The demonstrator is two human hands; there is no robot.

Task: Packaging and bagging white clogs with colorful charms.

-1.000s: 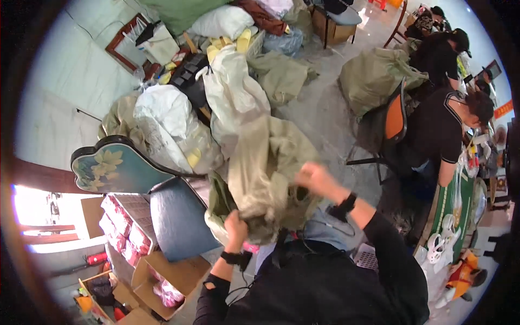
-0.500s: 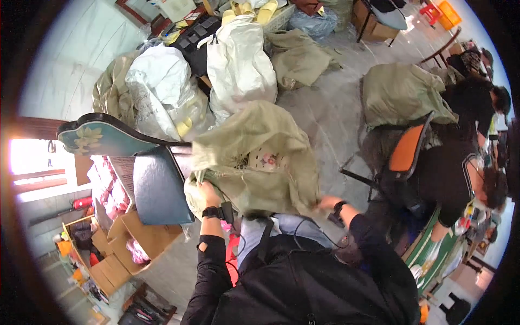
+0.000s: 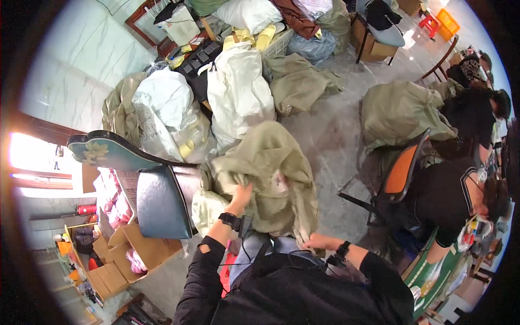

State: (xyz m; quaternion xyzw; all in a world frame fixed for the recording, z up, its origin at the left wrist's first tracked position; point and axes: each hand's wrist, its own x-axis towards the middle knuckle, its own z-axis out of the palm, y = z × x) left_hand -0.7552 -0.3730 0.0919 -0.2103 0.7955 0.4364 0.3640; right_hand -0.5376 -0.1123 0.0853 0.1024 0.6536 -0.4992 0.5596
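Observation:
A large olive-green woven sack [image 3: 276, 146] stands before my knees, its loose mouth folded and crumpled toward me. My left hand [image 3: 241, 198] is closed on the sack's fabric, over the left part of the mouth. Lower and to the right, my right hand [image 3: 320, 242] pinches the sack's near right edge. A small pale patch with a reddish print shows between the folds; what else lies inside is hidden.
A chair with a dark blue seat [image 3: 162, 201] stands close on the left, with open cardboard boxes [image 3: 143, 249] below it. Full white sacks [image 3: 238, 89] crowd the far side. On the right are an orange-backed chair [image 3: 403, 168], another olive sack [image 3: 398, 114] and people in dark clothes.
My left hand has moved right and inward over the sack, and my right hand slightly left and nearer. The mouth has folded over, covering most of the printed piece inside.

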